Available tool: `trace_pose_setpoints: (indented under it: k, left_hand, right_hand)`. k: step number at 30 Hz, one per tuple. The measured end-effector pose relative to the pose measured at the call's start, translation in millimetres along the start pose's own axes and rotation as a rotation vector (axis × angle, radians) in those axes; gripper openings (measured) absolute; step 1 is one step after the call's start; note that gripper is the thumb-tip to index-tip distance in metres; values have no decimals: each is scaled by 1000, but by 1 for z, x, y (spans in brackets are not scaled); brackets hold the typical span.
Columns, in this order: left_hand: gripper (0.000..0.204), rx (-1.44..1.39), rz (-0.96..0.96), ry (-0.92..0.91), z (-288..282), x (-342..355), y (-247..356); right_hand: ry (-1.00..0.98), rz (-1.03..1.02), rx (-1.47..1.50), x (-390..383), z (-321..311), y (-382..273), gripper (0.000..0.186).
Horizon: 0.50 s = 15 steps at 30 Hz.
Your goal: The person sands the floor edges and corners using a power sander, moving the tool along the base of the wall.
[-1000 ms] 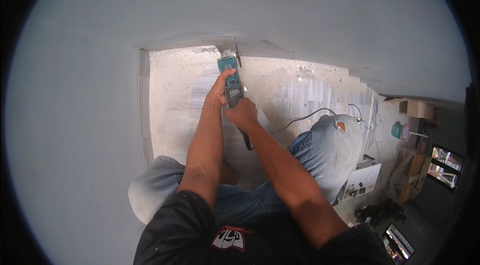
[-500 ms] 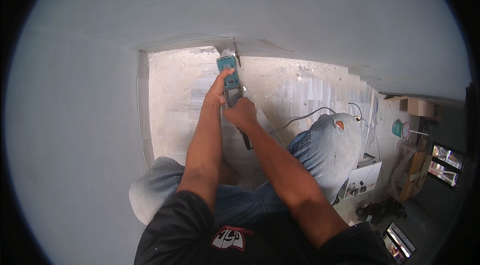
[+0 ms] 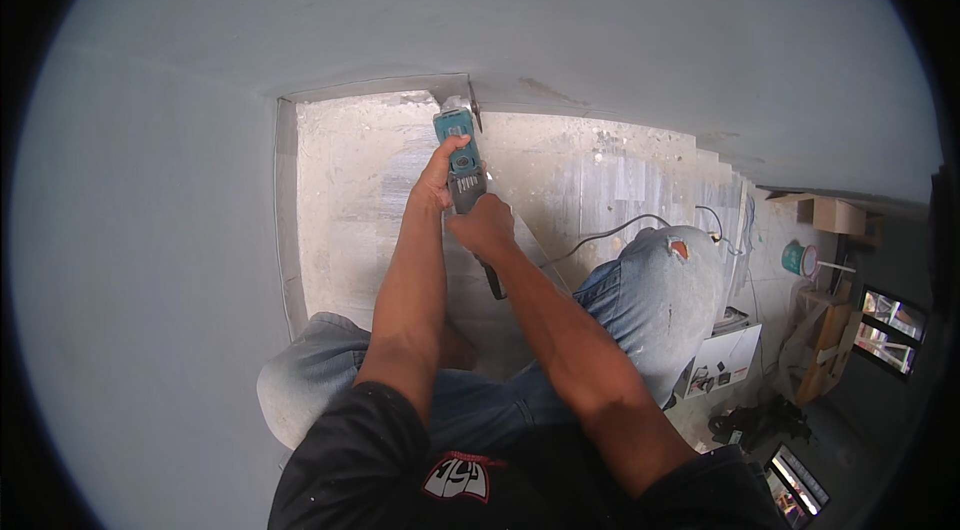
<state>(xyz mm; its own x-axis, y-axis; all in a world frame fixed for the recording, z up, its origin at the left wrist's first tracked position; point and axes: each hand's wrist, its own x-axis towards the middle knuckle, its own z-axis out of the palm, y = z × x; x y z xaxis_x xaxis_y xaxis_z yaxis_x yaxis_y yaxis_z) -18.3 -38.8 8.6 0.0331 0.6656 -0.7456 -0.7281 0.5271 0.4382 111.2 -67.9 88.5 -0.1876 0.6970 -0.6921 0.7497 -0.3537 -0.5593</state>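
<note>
Both my hands hold a teal and black angle grinder (image 3: 461, 158) in front of me. My left hand (image 3: 437, 175) is wrapped round its teal body from the left, with the thumb lying on top. Closer to me, my right hand (image 3: 484, 228) grips the black rear part of the tool. The grinder's metal head and disc (image 3: 474, 108) are at the end of the grey skirting strip (image 3: 375, 87) along the foot of the far wall. Exactly where the disc touches is too small to tell.
Grey walls (image 3: 150, 220) rise at left and ahead. A dark cord (image 3: 610, 230) runs right across the dusty floor (image 3: 350, 160) past my knee. Farther right are a white box (image 3: 725, 360), a teal bucket (image 3: 795, 258), cardboard boxes (image 3: 838, 216) and a dark heap (image 3: 760, 422).
Almost nothing differs. My hands and the grinder keep the same place against the far wall, and the view has shifted very slightly.
</note>
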Motion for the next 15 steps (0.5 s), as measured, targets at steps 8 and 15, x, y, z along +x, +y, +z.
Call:
trace_pose_setpoints:
  k: [8,15]
  left_hand:
    - [53,-10,-14,-4,4,-1,2]
    - [56,11,-4,-4,4,-3,3]
  right_hand:
    - [11,-3,-6,-2,-4,-2,35]
    - [-3,-4,13,-5,-7,-5,37]
